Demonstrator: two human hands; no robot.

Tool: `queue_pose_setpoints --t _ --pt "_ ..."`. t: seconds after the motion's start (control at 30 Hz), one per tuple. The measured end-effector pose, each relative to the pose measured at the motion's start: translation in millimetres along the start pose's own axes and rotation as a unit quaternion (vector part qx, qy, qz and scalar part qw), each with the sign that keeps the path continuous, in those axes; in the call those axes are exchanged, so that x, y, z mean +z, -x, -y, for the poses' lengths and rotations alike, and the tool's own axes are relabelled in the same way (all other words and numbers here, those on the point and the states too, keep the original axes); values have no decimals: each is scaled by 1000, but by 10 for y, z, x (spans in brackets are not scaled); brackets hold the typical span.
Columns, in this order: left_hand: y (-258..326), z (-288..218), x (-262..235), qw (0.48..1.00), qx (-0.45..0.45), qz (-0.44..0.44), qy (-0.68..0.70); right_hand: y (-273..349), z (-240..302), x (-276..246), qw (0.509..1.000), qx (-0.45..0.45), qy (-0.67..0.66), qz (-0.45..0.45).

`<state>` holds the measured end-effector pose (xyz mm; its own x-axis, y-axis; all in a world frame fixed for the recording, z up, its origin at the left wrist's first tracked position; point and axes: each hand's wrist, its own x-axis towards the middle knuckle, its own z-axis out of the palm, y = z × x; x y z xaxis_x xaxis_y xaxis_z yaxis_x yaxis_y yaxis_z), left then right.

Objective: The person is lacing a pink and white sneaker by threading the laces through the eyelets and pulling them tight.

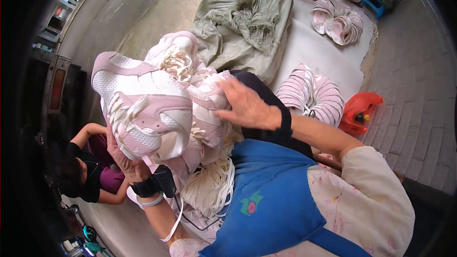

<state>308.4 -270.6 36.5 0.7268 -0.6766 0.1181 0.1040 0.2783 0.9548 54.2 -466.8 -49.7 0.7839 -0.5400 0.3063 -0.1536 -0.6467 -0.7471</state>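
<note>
A pink and white shoe upper (147, 100), partly laced with white lace, is held up at the left in my left hand (124, 159). My fingers there go behind and under it, partly hidden. My right hand (250, 104) is slightly blurred, with its fingers apart and nothing in them. It is right by a heap of similar uppers (207, 100) in front of me; I cannot tell if it touches them. A thick bundle of white laces (209, 188) hangs beside my blue apron (271, 195).
A large grey-green woven sack (243, 24) lies ahead. Bundled pink uppers (312, 90) and another bundle (335, 21) rest on a pale sheet (328, 59) at the right, near a red plastic object (359, 112). Another person (90, 171) sits at the left.
</note>
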Motion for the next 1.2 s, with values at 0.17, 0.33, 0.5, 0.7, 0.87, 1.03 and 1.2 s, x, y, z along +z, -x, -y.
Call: queue_pose_setpoints --t 0.17,0.33,0.5,0.7,0.87,1.03,1.2 --pt "169 -99 48 987 -29 21 160 -270 -289 350 960 -39 -25 277" --pt "153 -116 543 945 -150 145 251 342 -544 999 984 -14 -75 160" --pt "257 526 1486 943 -249 123 181 1062 -491 760 827 54 -543 132" --pt "84 1151 1560 941 -294 100 133 983 -388 -232 982 59 -84 156" --pt "-57 1289 1640 943 -301 143 -17 720 -701 -940 837 363 -399 92" --pt "66 1521 1754 914 -166 222 -295 558 -390 -1030 926 264 -269 -13" --pt "57 1638 1711 926 -145 198 -286 675 -452 -595 998 62 13 -29"
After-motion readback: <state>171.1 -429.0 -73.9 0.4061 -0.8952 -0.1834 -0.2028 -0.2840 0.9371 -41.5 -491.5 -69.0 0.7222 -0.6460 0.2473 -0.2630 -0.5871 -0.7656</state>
